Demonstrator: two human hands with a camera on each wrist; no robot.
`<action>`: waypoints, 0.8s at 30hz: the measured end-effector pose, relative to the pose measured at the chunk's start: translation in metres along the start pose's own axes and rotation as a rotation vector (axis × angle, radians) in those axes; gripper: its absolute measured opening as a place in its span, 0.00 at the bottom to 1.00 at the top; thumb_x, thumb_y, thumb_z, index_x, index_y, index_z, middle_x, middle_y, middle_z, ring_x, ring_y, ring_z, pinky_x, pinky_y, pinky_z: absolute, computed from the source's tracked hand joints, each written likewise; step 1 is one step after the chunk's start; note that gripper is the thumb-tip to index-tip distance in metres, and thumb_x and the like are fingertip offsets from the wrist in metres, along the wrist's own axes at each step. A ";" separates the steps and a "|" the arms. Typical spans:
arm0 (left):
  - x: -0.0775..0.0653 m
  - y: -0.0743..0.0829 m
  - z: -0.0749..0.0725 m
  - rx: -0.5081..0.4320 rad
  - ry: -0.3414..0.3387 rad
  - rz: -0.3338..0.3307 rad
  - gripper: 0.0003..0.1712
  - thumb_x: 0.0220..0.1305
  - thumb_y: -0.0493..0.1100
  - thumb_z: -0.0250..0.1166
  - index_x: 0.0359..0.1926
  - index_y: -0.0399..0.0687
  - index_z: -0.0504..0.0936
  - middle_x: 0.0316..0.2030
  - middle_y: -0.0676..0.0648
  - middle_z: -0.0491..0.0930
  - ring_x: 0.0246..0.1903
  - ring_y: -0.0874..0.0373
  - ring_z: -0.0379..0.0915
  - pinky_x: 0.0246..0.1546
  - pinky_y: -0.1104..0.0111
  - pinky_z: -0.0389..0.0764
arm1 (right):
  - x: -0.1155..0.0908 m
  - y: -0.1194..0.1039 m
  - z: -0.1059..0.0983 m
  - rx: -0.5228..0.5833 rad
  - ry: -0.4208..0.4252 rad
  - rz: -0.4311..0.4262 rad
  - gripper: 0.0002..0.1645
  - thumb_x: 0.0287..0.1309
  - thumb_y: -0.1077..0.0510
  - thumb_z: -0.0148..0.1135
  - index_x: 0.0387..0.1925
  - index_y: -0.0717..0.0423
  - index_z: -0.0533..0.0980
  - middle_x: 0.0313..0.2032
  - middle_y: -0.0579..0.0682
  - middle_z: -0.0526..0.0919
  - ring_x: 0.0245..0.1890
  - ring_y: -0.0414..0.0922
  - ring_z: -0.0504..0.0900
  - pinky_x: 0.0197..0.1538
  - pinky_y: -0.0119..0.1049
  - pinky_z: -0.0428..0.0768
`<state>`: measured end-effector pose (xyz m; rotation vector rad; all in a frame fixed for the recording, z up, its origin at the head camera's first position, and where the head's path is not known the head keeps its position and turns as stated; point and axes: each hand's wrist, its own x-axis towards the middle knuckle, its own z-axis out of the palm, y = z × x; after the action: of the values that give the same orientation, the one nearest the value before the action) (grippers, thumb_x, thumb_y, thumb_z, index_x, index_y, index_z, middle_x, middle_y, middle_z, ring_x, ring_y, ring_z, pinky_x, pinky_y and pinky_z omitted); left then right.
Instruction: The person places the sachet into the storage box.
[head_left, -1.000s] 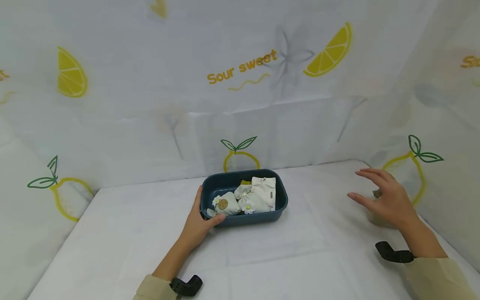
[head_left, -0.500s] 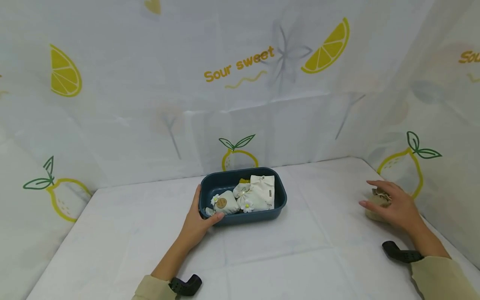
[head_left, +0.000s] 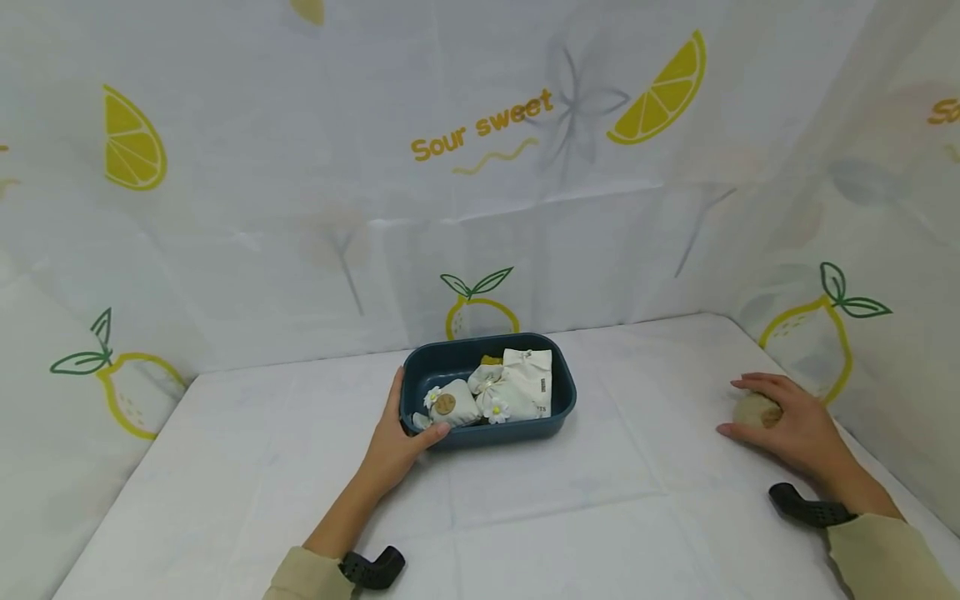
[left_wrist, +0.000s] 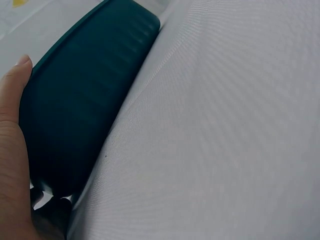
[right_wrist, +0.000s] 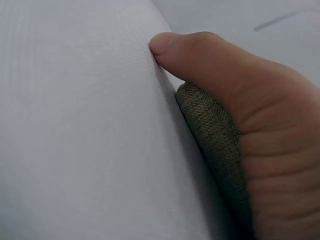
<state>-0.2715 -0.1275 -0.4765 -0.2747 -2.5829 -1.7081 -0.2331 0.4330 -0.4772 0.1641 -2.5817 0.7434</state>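
Observation:
A dark blue plastic bin (head_left: 491, 435) sits toward the back of the white-covered table. My left hand (head_left: 393, 446) grips its left end, thumb over the front rim and fingers along the side; the left wrist view shows the thumb (left_wrist: 12, 92) against the bin's wall. Inside lie a small pale pouch with a round tan label (head_left: 457, 404), a white drawstring pouch (head_left: 525, 383) and white daisy trims. At the right, my right hand (head_left: 802, 429) curls round a beige burlap pouch (head_left: 752, 408), which lies tilted between thumb and fingers. Its coarse weave (right_wrist: 212, 125) shows under the thumb.
A white lemon-print curtain (head_left: 300, 208) rises behind the table and along both sides. The right-hand curtain (head_left: 900, 333) stands close beside my right hand. White cloth (head_left: 570, 517) stretches between the two arms.
My right hand has come down and closed round the burlap pouch, which has tipped from upright so its tied top leans toward the palm. The left hand and the bin have stayed put.

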 end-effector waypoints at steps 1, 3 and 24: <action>0.000 0.000 0.000 0.000 -0.001 0.002 0.66 0.57 0.58 0.74 0.82 0.63 0.37 0.82 0.49 0.44 0.81 0.45 0.42 0.76 0.41 0.52 | 0.001 -0.001 0.000 -0.004 0.018 -0.012 0.37 0.40 0.50 0.85 0.54 0.54 0.81 0.55 0.58 0.78 0.56 0.19 0.62 0.64 0.21 0.57; 0.000 0.000 0.000 0.001 0.000 0.003 0.66 0.57 0.58 0.74 0.82 0.63 0.37 0.82 0.49 0.44 0.81 0.45 0.43 0.76 0.41 0.52 | 0.002 -0.001 0.001 -0.012 0.050 -0.025 0.31 0.39 0.52 0.85 0.48 0.53 0.83 0.49 0.54 0.80 0.50 0.12 0.58 0.52 0.14 0.55; -0.001 -0.001 0.000 -0.001 0.004 -0.008 0.66 0.56 0.59 0.74 0.82 0.63 0.38 0.82 0.48 0.45 0.81 0.44 0.43 0.76 0.41 0.53 | 0.004 -0.014 0.004 0.003 0.145 0.127 0.19 0.40 0.60 0.78 0.38 0.55 0.83 0.35 0.45 0.82 0.29 0.23 0.65 0.28 0.26 0.64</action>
<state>-0.2710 -0.1274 -0.4773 -0.2617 -2.5841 -1.7109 -0.2349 0.4187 -0.4717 -0.0516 -2.4699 0.7750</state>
